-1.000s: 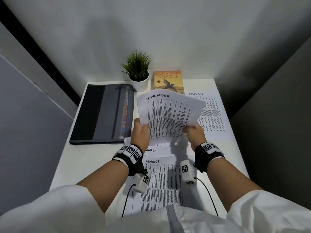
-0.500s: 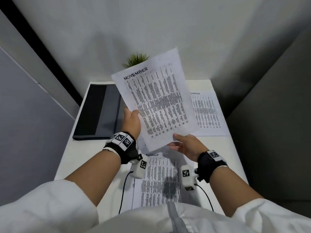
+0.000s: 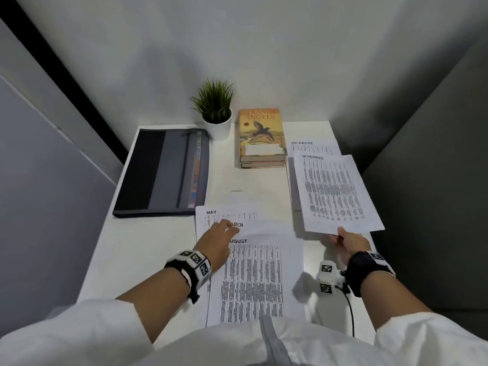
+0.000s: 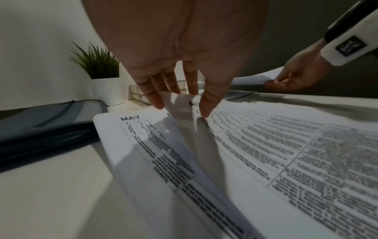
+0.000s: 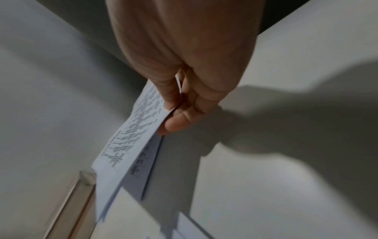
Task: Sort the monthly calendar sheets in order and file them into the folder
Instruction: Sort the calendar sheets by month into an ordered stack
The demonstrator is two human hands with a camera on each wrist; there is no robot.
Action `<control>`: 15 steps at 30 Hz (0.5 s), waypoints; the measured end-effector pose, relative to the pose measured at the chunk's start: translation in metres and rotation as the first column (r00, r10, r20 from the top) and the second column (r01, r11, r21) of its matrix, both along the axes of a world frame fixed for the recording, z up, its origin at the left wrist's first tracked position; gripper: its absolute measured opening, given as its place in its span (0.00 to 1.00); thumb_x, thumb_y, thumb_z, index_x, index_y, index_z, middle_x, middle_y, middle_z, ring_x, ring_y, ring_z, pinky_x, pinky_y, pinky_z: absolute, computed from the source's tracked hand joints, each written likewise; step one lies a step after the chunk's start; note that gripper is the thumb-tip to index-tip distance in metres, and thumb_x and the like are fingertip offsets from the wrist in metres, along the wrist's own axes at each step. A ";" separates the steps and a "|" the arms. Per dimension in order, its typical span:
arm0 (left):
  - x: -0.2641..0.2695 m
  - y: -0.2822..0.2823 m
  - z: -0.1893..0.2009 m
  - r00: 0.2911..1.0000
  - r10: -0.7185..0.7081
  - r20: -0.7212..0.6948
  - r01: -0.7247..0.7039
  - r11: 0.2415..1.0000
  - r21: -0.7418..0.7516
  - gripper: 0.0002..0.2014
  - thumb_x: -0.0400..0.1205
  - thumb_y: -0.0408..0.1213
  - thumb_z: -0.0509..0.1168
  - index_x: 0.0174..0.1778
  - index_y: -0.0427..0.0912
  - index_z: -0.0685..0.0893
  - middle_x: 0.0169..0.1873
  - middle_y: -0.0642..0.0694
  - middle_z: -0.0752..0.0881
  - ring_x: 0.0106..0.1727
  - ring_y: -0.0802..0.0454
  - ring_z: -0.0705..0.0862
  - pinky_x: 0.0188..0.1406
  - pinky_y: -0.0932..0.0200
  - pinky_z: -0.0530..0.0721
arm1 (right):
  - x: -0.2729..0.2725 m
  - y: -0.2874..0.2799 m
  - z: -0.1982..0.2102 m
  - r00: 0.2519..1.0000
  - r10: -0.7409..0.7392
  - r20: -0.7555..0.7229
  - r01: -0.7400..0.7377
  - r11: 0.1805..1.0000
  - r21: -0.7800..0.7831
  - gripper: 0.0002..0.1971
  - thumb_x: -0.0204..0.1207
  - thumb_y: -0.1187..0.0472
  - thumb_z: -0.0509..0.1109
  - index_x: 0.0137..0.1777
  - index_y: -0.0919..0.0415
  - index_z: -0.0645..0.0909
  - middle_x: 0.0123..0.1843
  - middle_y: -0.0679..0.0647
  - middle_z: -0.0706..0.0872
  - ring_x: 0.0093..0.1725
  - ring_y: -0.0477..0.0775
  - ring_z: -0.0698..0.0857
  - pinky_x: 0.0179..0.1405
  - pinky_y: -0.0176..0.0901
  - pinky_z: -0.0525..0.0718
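desk: holding what, and where?

me: pinching the near edge of the november sheet (image 3: 335, 192) between thumb and fingers of my right hand (image 3: 350, 244), so it hangs just above the december sheet (image 3: 314, 146) at the right side of the table (image 3: 148, 249). my left hand (image 3: 217, 240) pinches the top corner of the august sheet (image 3: 253, 281), lifting it off the pile; the wrist view shows that corner (image 4: 180, 103) curled up between thumb and fingers.

desk: the rest of the pile?

me: march (image 3: 260, 225) and may (image 3: 211, 212) lie under august, headings peeking out. the folder (image 3: 161, 173) lies shut at the far left, nothing filed that i can see.

desk: what could go wrong?

me: november is held by one edge only and overhangs the table's right side; let go carelessly and i judge it could slide off. lifting august by a single corner may drag march along or crease it. and a stack built december-upward could go into the folder reversed if i lose track.
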State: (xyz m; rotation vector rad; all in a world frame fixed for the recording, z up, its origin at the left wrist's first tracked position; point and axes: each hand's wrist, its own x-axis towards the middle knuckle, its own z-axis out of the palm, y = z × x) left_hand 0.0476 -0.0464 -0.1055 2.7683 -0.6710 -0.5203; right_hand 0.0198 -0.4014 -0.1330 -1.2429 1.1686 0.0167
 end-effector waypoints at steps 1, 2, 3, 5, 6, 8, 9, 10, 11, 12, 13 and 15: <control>0.000 0.001 -0.001 1.000 -0.005 0.001 0.005 1.000 0.009 0.28 0.81 0.28 0.60 0.79 0.47 0.68 0.77 0.46 0.65 0.73 0.46 0.69 0.67 0.55 0.74 | 0.003 0.001 0.003 1.000 -0.024 0.003 0.024 1.000 -0.005 0.14 0.79 0.68 0.68 0.61 0.76 0.76 0.52 0.67 0.86 0.38 0.60 0.88 0.30 0.44 0.88; 0.000 0.001 -0.001 1.000 -0.010 -0.002 0.010 1.000 0.019 0.28 0.82 0.28 0.59 0.79 0.46 0.67 0.78 0.46 0.64 0.74 0.46 0.69 0.68 0.55 0.74 | 0.009 0.001 0.006 1.000 -0.030 0.003 0.030 0.999 -0.022 0.13 0.79 0.68 0.68 0.61 0.76 0.77 0.52 0.66 0.86 0.33 0.56 0.86 0.22 0.40 0.85; 0.001 0.002 -0.002 1.000 -0.014 -0.009 0.014 1.000 0.026 0.28 0.82 0.29 0.59 0.80 0.46 0.67 0.78 0.45 0.64 0.75 0.46 0.68 0.70 0.54 0.73 | 0.015 0.002 0.008 0.999 -0.031 0.004 0.032 0.999 -0.041 0.14 0.79 0.69 0.68 0.61 0.76 0.77 0.51 0.64 0.86 0.30 0.53 0.85 0.18 0.37 0.82; 0.003 0.004 -0.004 1.000 -0.022 -0.022 0.023 0.999 0.039 0.28 0.83 0.31 0.59 0.81 0.45 0.65 0.79 0.45 0.64 0.76 0.46 0.67 0.73 0.54 0.71 | 0.029 0.004 0.013 0.998 -0.052 0.031 0.053 0.998 -0.036 0.15 0.79 0.70 0.68 0.63 0.77 0.76 0.47 0.62 0.84 0.25 0.49 0.83 0.14 0.34 0.79; 0.004 0.004 -0.005 0.999 -0.024 -0.026 0.025 0.999 0.038 0.28 0.84 0.31 0.59 0.82 0.45 0.64 0.79 0.46 0.64 0.77 0.46 0.67 0.74 0.54 0.69 | 0.036 0.005 0.015 0.997 -0.061 0.041 0.062 0.998 -0.022 0.15 0.79 0.71 0.67 0.64 0.77 0.75 0.44 0.62 0.83 0.23 0.50 0.82 0.13 0.34 0.79; 0.005 0.005 -0.007 0.999 -0.019 -0.036 0.020 0.999 0.025 0.28 0.84 0.31 0.59 0.82 0.45 0.63 0.79 0.46 0.65 0.77 0.47 0.66 0.75 0.56 0.67 | 0.050 0.004 0.015 0.997 -0.069 0.045 0.069 0.998 0.003 0.17 0.80 0.71 0.67 0.66 0.77 0.73 0.42 0.62 0.82 0.23 0.53 0.82 0.13 0.36 0.80; 0.006 0.006 -0.008 0.999 -0.019 -0.040 0.019 1.000 0.022 0.28 0.84 0.31 0.59 0.82 0.45 0.63 0.79 0.47 0.65 0.77 0.48 0.66 0.75 0.56 0.67 | 0.056 0.003 0.013 0.996 -0.076 0.050 0.075 0.997 0.016 0.17 0.80 0.71 0.66 0.66 0.77 0.73 0.43 0.63 0.83 0.26 0.54 0.83 0.13 0.37 0.81; 0.006 0.006 -0.009 0.999 -0.019 -0.041 0.020 1.000 0.024 0.28 0.84 0.31 0.59 0.82 0.45 0.63 0.79 0.47 0.65 0.77 0.48 0.66 0.76 0.56 0.66 | 0.062 0.002 0.010 0.995 -0.081 0.053 0.080 0.997 0.022 0.17 0.80 0.71 0.66 0.66 0.76 0.72 0.44 0.64 0.83 0.28 0.56 0.83 0.15 0.38 0.82; 0.007 0.007 -0.010 0.999 -0.017 -0.043 0.019 0.999 0.029 0.28 0.84 0.31 0.59 0.82 0.45 0.62 0.79 0.48 0.65 0.77 0.49 0.66 0.76 0.57 0.66 | 0.066 0.000 0.007 0.995 -0.086 0.050 0.085 0.996 0.025 0.15 0.80 0.71 0.67 0.65 0.75 0.73 0.45 0.64 0.84 0.30 0.57 0.83 0.16 0.39 0.83; 0.007 0.007 -0.010 0.999 -0.013 -0.049 0.015 0.999 0.032 0.28 0.84 0.31 0.58 0.82 0.45 0.62 0.80 0.48 0.65 0.77 0.49 0.66 0.76 0.56 0.67 | 0.070 -0.001 0.003 0.996 -0.082 0.041 0.081 0.996 0.025 0.13 0.80 0.71 0.67 0.63 0.73 0.74 0.44 0.63 0.84 0.30 0.58 0.83 0.17 0.42 0.85; 0.008 0.007 -0.010 0.998 -0.003 -0.060 0.004 1.000 0.031 0.28 0.84 0.31 0.58 0.82 0.45 0.62 0.80 0.48 0.65 0.77 0.48 0.66 0.75 0.56 0.67 | 0.073 -0.003 0.000 0.997 -0.068 0.032 0.067 0.997 0.033 0.12 0.80 0.71 0.67 0.61 0.71 0.74 0.42 0.63 0.85 0.30 0.60 0.84 0.21 0.47 0.87; 0.008 0.006 -0.012 0.995 0.032 -0.091 -0.031 0.999 0.016 0.29 0.84 0.30 0.58 0.82 0.46 0.62 0.79 0.47 0.66 0.77 0.48 0.68 0.74 0.55 0.68 | 0.077 -0.005 -0.007 0.999 -0.031 -0.007 0.032 0.998 0.056 0.07 0.80 0.69 0.67 0.56 0.69 0.75 0.37 0.63 0.84 0.27 0.59 0.82 0.33 0.55 0.89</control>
